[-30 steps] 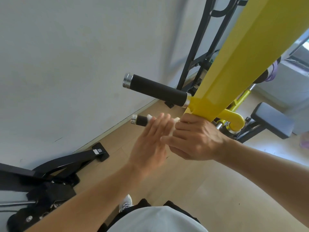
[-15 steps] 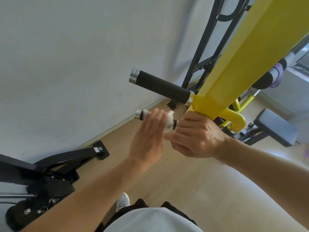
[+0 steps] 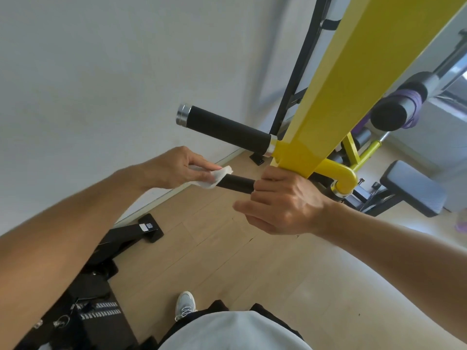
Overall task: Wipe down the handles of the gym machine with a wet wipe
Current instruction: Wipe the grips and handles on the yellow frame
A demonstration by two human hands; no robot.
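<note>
Two black foam handles stick out leftward from the yellow machine arm. The upper handle is bare, with a silver end cap. My right hand grips the lower handle near its root at the yellow arm. My left hand pinches a white wet wipe wrapped over the lower handle's outer end, hiding its cap.
A white wall runs close on the left. A black machine base lies on the wooden floor at lower left. A grey padded seat and a roller wrapped in a purple band sit to the right. My shoe shows below.
My left hand slid the wipe outward along the lower handle, from beside my right hand to the handle's far end. More bare black grip now shows between the hands.
</note>
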